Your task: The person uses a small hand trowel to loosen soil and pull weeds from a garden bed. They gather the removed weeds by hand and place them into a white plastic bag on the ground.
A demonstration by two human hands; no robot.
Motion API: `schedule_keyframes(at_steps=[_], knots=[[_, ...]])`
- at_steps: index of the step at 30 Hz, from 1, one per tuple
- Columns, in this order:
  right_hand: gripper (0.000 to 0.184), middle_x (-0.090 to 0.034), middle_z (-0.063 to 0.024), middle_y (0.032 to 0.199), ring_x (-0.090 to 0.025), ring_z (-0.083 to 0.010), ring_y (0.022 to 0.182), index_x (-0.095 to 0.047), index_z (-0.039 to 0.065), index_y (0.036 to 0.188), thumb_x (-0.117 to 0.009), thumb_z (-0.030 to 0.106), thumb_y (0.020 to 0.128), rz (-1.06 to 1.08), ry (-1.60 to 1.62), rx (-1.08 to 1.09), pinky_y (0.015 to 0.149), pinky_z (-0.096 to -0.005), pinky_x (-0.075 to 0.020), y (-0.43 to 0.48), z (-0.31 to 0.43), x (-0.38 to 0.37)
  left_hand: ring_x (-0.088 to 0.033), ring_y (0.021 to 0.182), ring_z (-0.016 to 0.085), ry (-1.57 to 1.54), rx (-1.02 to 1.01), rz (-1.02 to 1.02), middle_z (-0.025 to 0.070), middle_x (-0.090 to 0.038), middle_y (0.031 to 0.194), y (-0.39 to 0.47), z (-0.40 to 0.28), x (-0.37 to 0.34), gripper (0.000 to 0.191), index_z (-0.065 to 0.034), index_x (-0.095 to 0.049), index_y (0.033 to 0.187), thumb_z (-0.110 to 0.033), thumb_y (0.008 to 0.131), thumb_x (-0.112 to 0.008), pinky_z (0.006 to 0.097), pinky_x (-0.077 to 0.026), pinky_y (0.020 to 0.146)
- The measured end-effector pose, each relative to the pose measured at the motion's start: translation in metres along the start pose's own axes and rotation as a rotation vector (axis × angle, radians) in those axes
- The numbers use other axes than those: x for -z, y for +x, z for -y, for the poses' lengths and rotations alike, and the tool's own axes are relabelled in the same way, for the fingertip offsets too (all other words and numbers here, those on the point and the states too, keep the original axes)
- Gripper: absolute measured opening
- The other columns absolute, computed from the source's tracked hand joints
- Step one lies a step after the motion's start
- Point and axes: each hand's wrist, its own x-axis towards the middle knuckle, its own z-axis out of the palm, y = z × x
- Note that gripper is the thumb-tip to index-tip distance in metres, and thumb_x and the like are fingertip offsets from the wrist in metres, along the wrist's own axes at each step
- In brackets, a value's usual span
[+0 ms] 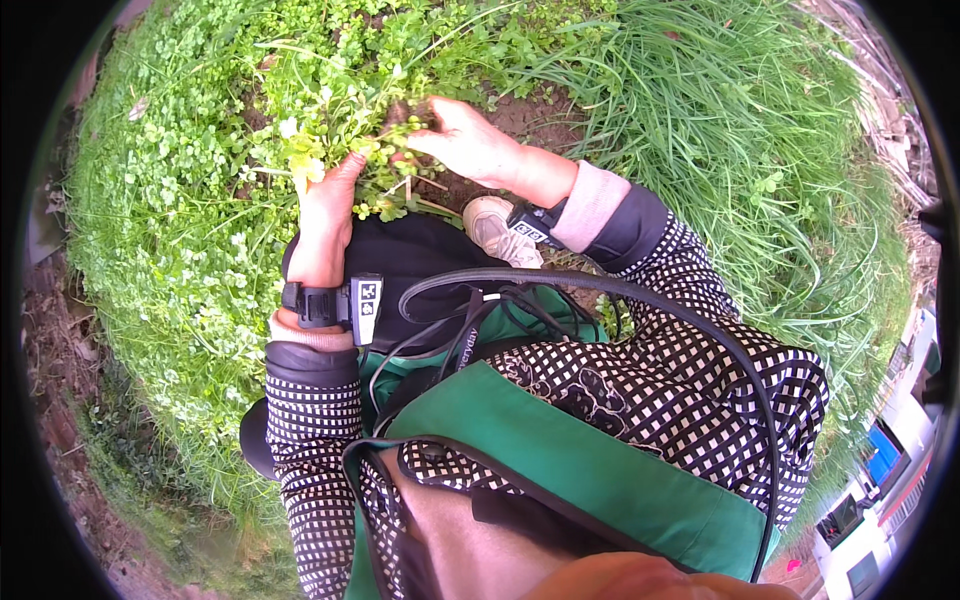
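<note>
A bunch of small leafy green plants (337, 127) is between my two hands, over the plant bed. My left hand (328, 196) is closed around the leafy part, with its thumb along the stems. From the right, my right hand (469, 146) pinches the other end of the bunch, where a dark, soil-covered clump (405, 114) sits by the fingertips. Leaves hide some of the fingers on both hands. A strapped device (365, 309) is on my left wrist, and a similar device (534, 227) is on the right.
Low leafy growth (172, 195) spreads to the left, and tall grass-like leaves (697, 97) stand to the right. Bare brown soil (536, 120) shows between them. My white shoe (499, 229) is below my right hand. A black cable (600, 279) loops across my lap.
</note>
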Motion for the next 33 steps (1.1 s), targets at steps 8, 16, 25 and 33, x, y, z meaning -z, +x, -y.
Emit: schedule_keyframes(at_steps=[8,16,25,33], knots=[[0.055,-0.048,-0.0005,0.094,-0.04,-0.0093,0.08,-0.052,0.004,0.103,-0.041,0.055,0.086,0.237,0.031,-0.117,0.072,-0.0249,-0.0325,0.001,0.017,-0.022,-0.053,0.096,0.016,0.179,0.001,0.028,0.0068,-0.057,0.108,0.005,0.004,0.008,0.038,0.0002,-0.055,0.11,-0.011,0.075,-0.068,0.0275,-0.04,0.087],[0.034,-0.051,-0.013,0.115,-0.06,-0.0255,0.091,-0.048,-0.001,0.113,-0.048,0.025,0.091,0.3,0.299,-0.114,0.073,-0.0299,-0.051,-0.013,-0.029,0.061,-0.055,0.092,0.017,0.141,-0.187,-0.217,0.0071,-0.058,0.106,0.007,0.005,0.011,0.034,-0.0013,-0.053,0.113,-0.005,0.079,-0.059,0.0289,-0.045,0.081],[0.073,-0.034,-0.0127,0.134,-0.035,-0.0322,0.122,-0.037,0.019,0.128,-0.07,0.009,0.065,-0.199,-1.662,-0.421,0.099,-0.0391,-0.0335,-0.093,-0.093,0.263,-0.053,0.095,0.018,0.018,0.03,-0.173,0.0079,-0.057,0.107,-0.004,-0.007,0.012,0.031,-0.0014,-0.055,0.11,-0.011,0.08,-0.058,0.0293,-0.042,0.085],[0.062,-0.035,-0.009,0.135,-0.034,-0.026,0.124,-0.042,0.015,0.125,-0.053,-0.008,0.068,-0.167,-1.826,-0.497,0.101,-0.0337,-0.0323,-0.141,-0.072,0.314,-0.054,0.095,0.017,0.001,0.037,-0.212,0.0078,-0.059,0.105,-0.002,-0.008,0.011,0.031,-0.0009,-0.056,0.109,-0.007,0.078,-0.06,0.0293,-0.043,0.084]])
